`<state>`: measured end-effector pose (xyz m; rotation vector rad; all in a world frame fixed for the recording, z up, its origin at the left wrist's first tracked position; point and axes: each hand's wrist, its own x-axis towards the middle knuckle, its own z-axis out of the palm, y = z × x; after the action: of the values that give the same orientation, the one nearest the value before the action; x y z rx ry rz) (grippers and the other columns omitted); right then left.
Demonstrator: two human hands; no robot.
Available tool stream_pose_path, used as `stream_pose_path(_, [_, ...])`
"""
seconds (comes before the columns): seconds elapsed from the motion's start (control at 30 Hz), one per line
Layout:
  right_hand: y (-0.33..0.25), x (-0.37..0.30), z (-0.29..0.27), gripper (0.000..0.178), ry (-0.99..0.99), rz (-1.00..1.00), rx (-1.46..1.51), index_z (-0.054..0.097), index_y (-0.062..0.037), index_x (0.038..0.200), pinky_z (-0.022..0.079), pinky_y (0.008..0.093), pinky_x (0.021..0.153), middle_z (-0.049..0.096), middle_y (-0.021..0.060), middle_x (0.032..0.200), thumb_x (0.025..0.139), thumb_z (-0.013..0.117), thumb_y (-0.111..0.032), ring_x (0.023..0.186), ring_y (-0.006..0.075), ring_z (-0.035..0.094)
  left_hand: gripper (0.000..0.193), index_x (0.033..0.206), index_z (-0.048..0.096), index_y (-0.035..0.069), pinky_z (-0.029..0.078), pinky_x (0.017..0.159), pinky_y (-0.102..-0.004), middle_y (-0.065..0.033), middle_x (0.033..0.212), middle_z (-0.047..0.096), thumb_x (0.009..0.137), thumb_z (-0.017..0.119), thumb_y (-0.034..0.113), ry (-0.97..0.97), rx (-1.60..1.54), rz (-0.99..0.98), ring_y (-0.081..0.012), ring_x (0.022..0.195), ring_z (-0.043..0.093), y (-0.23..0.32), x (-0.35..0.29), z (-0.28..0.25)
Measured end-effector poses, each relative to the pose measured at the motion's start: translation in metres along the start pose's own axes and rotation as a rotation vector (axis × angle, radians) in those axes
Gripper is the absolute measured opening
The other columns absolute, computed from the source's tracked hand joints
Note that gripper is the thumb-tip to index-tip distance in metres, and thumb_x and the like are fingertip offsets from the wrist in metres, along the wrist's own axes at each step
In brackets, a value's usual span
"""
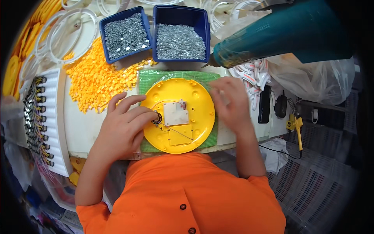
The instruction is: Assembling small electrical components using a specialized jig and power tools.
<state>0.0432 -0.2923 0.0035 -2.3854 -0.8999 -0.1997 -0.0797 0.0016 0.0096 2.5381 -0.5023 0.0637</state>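
Observation:
A round yellow plastic shell (202,101) lies on a green mat with its inner side up. A white square box (175,113) sits at its middle, with a yellow rectangular cover (180,135) below it. Thin wires run from these to a small round black part (156,118) at the shell's left edge. My left hand (124,126) rests there palm down, fingers spread, an index fingertip on the black part. My right hand (232,103) hovers at the shell's right rim, its fingers bent and blurred; whether they hold anything I cannot make out.
Blue bins of small metal pieces (126,35) and screws (180,41) stand behind the mat (146,80). Loose yellow pieces (91,80) are heaped left, near a white foam tray (56,124) of wired black parts. A teal power screwdriver (269,37) juts in from the upper right.

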Motion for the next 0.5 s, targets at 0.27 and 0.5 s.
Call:
stream_pose_path(0.27, [0.067,-0.035,-0.025,0.016,-0.044,0.3,-0.454,0.071,-0.0036,0.102,0.048,0.0447,0.087,0.065,0.0131,0.1,0.086,0.07,-0.006,0.099,0.036,0.06,0.038,0.116,0.067,0.01,0.033,0.114,-0.0519,-0.0088,0.115,0.068,0.079,0.062,0.003,0.039,-0.113,-0.115,-0.0324,0.129,0.054,-0.005,-0.012,0.013])
stream_pose_path(0.5, [0.05,-0.023,-0.018,0.018,0.139,0.277,-0.453,0.069,-0.0008,0.107,0.047,0.0444,0.091,0.066,0.0152,0.107,0.089,0.064,-0.002,0.101,0.0354,0.062,0.047,0.126,0.06,0.007,0.035,0.109,-0.0499,-0.0146,0.119,0.061,0.08,0.069,0.013,0.143,-0.228,-0.176,-0.0356,0.121,0.055,0.01,-0.005,0.029])
